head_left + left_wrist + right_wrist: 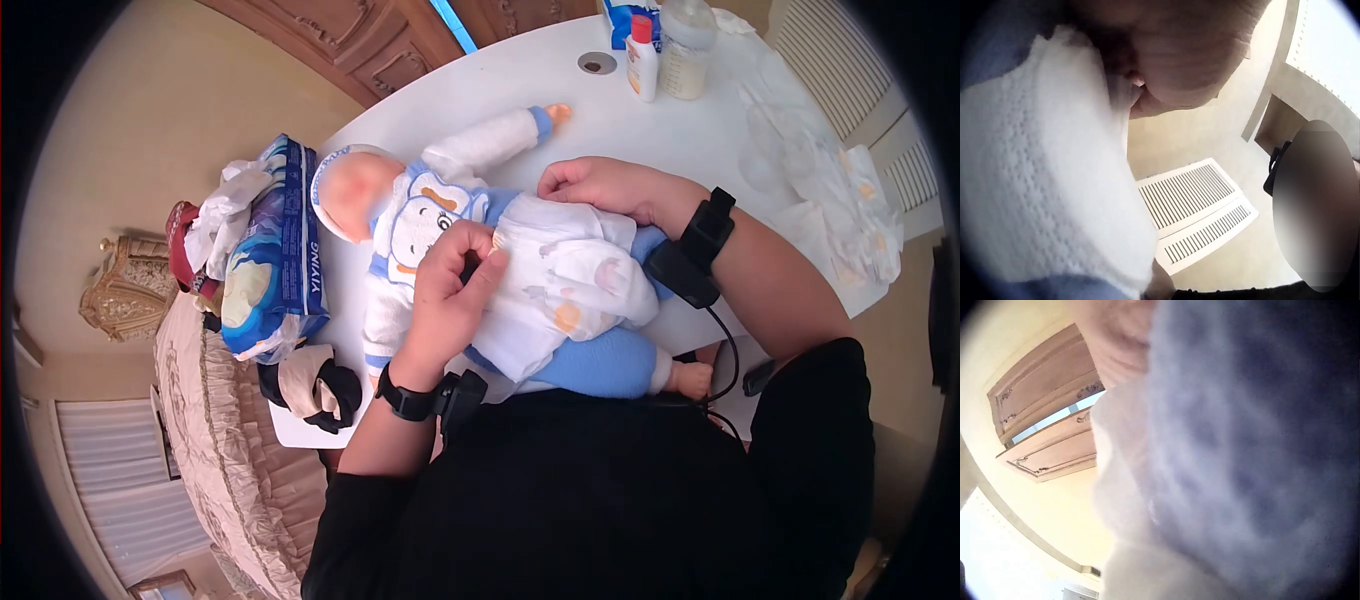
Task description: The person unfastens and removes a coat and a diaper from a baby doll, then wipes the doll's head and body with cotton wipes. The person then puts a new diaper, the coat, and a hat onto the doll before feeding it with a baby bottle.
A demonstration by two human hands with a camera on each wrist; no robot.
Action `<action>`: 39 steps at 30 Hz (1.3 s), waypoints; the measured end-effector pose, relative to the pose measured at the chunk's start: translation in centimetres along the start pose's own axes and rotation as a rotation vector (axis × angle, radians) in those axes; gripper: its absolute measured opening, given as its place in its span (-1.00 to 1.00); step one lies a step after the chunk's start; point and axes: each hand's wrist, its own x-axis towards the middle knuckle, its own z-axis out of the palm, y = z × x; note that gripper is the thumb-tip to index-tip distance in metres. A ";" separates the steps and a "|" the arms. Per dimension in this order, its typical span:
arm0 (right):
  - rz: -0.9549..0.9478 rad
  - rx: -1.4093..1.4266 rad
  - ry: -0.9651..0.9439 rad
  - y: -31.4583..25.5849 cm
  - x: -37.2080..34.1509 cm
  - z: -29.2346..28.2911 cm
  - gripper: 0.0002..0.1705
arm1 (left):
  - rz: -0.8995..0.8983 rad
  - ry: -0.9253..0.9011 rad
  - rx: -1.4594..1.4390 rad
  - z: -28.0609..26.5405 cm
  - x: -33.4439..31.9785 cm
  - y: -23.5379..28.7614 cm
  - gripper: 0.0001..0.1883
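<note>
A doll [600, 365] lies on its back in blue trousers and a white-and-blue top with an animal face. A white diaper [580, 270] with small printed figures wraps its hips over the trousers. At the near front corner of the waist, my left hand [450, 290] pinches the diaper's edge between thumb and curled fingers. My right hand [610, 188] holds the far side of the waistband, fingers bent. In the left wrist view the diaper's textured white side [1085, 156] fills the left. Blue cloth [1247, 450] blocks much of the right wrist view.
The white table [510, 85] holds a baby bottle [688, 50] and a red-capped bottle [642, 65] at the back. Loose diapers [810, 190] lie at the right. A blue diaper pack [290, 240] stands at the left, beside black and beige cloth [310, 385].
</note>
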 end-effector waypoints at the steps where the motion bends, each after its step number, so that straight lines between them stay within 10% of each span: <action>1: -0.001 0.001 0.002 -0.5 -0.3 0.4 -0.68 | 0.084 -0.027 -0.047 -0.1 0.1 0.0 -0.86; 7: 0.151 -0.147 0.023 -0.9 -0.4 0.4 -0.67 | 0.073 -0.085 -0.080 -0.3 -0.1 0.4 -0.82; 14: -0.137 -0.612 -0.024 -0.1 0.0 0.1 -0.65 | -0.016 -0.058 -0.041 -1.1 -0.7 0.0 -0.80; 16: -0.071 -0.088 -0.011 2.2 1.1 0.3 -0.66 | -0.147 -0.047 -0.103 -0.5 0.1 2.5 -0.78; 26: 0.058 -0.246 0.212 0.9 0.5 2.1 -0.75 | 0.038 -0.206 0.870 0.6 5.7 3.6 -0.66; 34: -0.101 -0.302 0.237 0.6 -0.3 1.9 -0.73 | -0.026 -0.135 0.538 0.2 3.5 3.2 -0.82; 39: 0.259 -0.427 0.065 -3.4 -3.1 2.5 -0.61 | -0.027 -0.075 0.373 0.1 1.5 2.9 -0.83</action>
